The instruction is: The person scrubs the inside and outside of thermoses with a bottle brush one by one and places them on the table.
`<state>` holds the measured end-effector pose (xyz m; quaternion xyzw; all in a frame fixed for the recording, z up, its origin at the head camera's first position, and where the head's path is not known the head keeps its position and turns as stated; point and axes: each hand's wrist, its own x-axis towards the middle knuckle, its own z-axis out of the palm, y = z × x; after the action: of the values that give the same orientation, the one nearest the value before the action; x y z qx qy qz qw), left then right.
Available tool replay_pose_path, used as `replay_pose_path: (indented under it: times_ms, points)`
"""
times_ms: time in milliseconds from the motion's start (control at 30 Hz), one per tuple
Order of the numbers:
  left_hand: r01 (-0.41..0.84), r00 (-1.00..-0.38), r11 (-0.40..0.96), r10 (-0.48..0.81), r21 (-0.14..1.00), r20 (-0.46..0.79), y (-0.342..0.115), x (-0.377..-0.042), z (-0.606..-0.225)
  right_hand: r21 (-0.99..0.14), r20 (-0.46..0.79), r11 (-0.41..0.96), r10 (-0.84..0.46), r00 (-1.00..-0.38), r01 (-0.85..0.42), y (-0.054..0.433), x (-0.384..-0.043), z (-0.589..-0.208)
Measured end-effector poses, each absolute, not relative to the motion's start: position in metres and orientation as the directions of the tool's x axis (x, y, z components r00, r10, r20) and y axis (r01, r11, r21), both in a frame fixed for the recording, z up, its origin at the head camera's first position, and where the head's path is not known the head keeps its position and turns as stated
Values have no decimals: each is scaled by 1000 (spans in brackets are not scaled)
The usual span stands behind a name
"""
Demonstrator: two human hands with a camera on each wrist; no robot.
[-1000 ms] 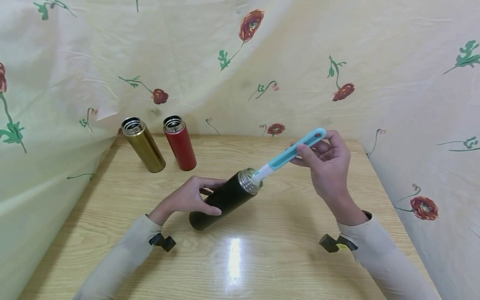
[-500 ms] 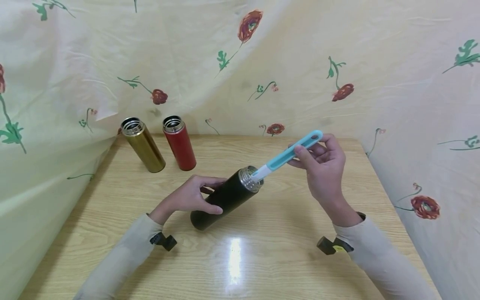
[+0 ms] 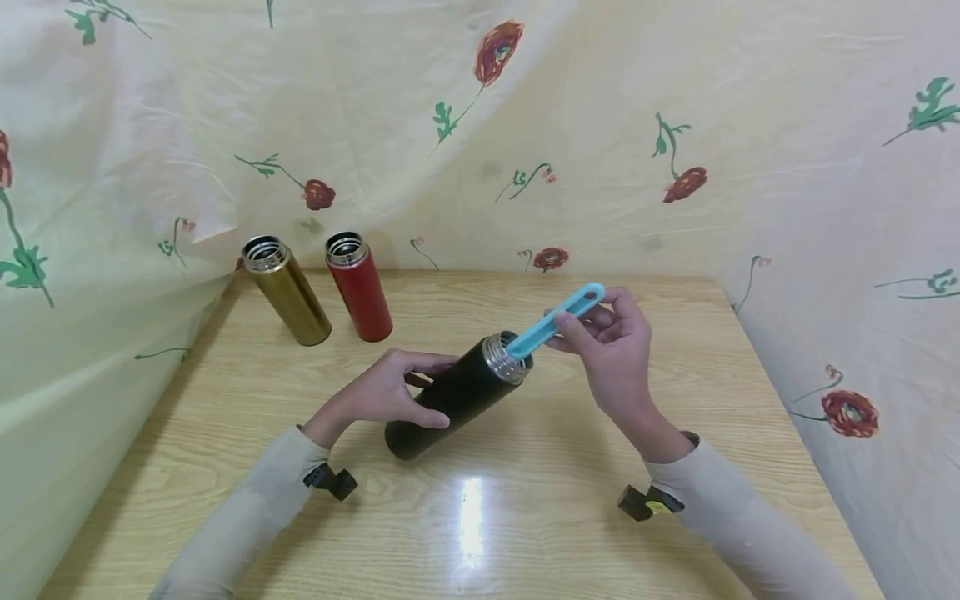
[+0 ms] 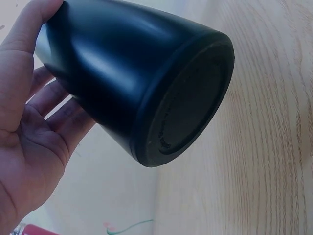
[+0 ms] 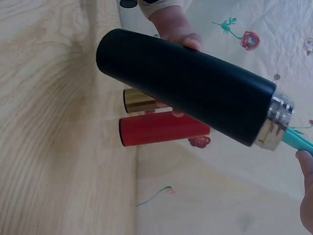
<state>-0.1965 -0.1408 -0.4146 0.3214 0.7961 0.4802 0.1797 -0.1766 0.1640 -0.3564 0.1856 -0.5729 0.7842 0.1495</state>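
Note:
In the head view, a black vacuum flask (image 3: 468, 392) leans over the table, its steel mouth raised toward the right. My left hand (image 3: 386, 387) grips its body, thumb on the near side. The flask's base (image 4: 195, 98) faces the left wrist camera. Pinched in my right hand (image 3: 615, 358) is a bottle brush (image 3: 531, 337) with a light-blue handle, thumb lying along it. The brush runs into the flask's mouth, so its head and white neck are hidden. The right wrist view shows the handle (image 5: 296, 140) entering the steel neck (image 5: 276, 122).
A gold flask (image 3: 292, 300) and a red flask (image 3: 363, 300) stand uncapped at the table's back left. Flowered cloth (image 3: 420, 100) hangs behind the wooden table (image 3: 555, 517) and along both sides.
My right hand has moved down and left, sliding the brush deeper into the black flask; its white neck has gone from sight. The left hand and flask have shifted slightly right.

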Motion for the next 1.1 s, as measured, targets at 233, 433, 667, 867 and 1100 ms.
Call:
replay_pose_path:
  times_ms: [233, 433, 667, 867, 1100]
  points:
    - [333, -729, 329, 684, 884, 19, -140, -196, -415, -859, 449, -273, 4, -893, -433, 160, -174, -361]
    - [326, -730, 331, 683, 886, 14, -142, -195, -415, -881, 410, -244, 35, -911, -406, 159, -172, -361]
    - [326, -728, 321, 685, 889, 20, -144, -197, -415, -859, 442, -264, 51, -895, -439, 160, -173, -359]
    - [320, -728, 307, 685, 896, 26, -145, -197, -417, -845, 466, -267, 54, -883, -462, 164, -174, -357]
    - [305, -724, 304, 690, 903, 13, -148, -198, -420, -842, 485, -231, 71, -872, -488, 170, -176, -352]
